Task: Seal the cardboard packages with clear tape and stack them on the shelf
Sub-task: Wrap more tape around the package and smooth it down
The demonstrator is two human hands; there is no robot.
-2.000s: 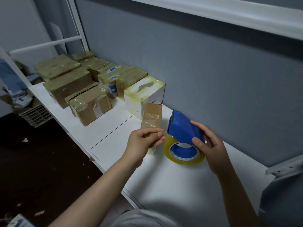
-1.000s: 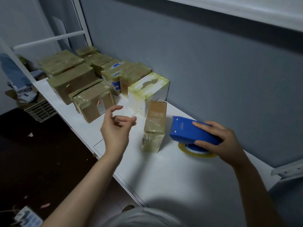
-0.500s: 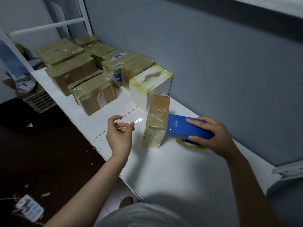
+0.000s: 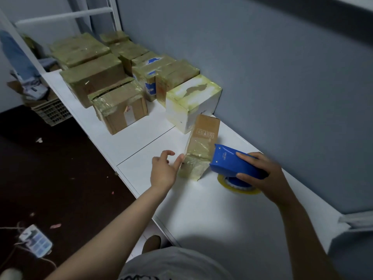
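Note:
A small upright cardboard package (image 4: 202,142), its lower half wrapped in clear tape, stands on the white shelf (image 4: 201,209). My right hand (image 4: 260,174) grips the blue tape dispenser (image 4: 230,161), whose front edge touches the package's right side. The yellowish tape roll (image 4: 238,185) sits under the dispenser on the shelf. My left hand (image 4: 164,168) is open beside the package, its thumb tip touching the taped left edge.
Several taped boxes fill the shelf to the left, nearest a white one (image 4: 191,102) and a brown one (image 4: 121,106). A grey wall (image 4: 282,77) runs behind. A crate (image 4: 52,112) and a power strip (image 4: 36,242) lie on the dark floor.
My left hand let go of the package, swung left pulling tape, and now reaches back to its left edge. The dispenser was laid flat and slid against the package's right side.

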